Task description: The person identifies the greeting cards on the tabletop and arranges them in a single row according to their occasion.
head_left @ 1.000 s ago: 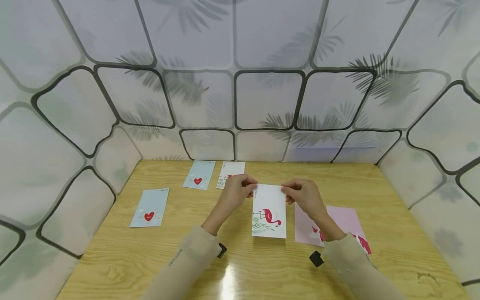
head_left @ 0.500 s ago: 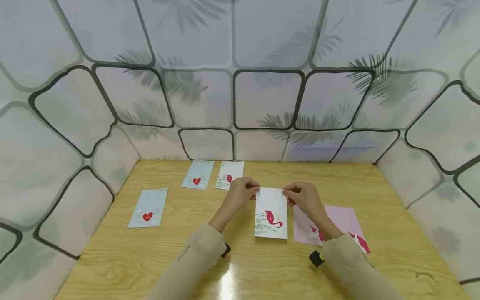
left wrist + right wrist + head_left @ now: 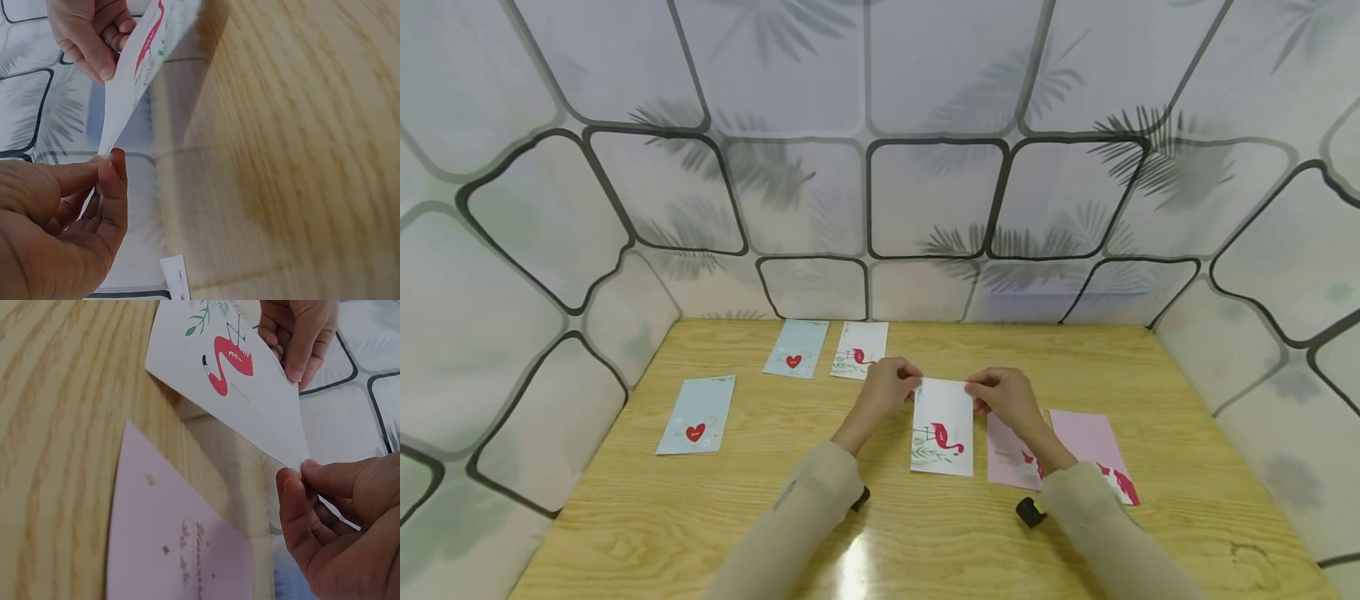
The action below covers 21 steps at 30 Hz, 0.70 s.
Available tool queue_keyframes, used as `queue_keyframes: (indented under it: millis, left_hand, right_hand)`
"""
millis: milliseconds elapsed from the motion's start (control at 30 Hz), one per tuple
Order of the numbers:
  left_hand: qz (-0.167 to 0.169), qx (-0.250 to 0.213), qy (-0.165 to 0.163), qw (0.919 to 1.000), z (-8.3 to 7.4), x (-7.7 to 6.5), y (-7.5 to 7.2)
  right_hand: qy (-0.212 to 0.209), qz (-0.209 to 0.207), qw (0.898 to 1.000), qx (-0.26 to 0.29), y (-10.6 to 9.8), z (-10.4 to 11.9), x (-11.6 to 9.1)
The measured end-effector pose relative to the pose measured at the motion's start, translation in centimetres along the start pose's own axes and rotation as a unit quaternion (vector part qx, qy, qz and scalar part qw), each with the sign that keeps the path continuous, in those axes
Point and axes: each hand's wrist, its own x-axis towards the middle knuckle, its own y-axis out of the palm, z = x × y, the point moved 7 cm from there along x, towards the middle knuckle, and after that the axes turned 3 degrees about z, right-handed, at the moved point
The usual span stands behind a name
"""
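Observation:
A white card with a red flamingo and green leaves is held up between both hands in the middle of the head view. My left hand pinches its top left corner between thumb and finger. At the top right corner my right hand pinches it the same way. In the right wrist view the flamingo card is tilted, its near edge raised off the wooden table. The left wrist view shows the card nearly edge-on, slightly bowed between the hands.
Two pink cards lie at the right, the nearer one partly under the right forearm. Two light blue heart cards, one at the left and one at the back, lie near another flamingo card. Patterned walls surround the table.
Both hands have lowered the flamingo card slightly toward the table, and the left hand has shifted a little to the right. The other cards have stayed where they were.

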Motion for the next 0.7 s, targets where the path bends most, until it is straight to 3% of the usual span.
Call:
queue_keyframes:
  millis: [300,700]
  left_hand:
    - [0.006,0.004,-0.024,0.9997,1.5,0.8,0.8]
    - [0.013,0.042,-0.035,0.9985,1.7,1.1,1.6]
  right_hand:
    - [0.011,0.009,0.999,-0.032,0.5,-0.9,0.5]
    - [-0.002,0.02,0.995,-0.093,0.6,-1.3,0.8]
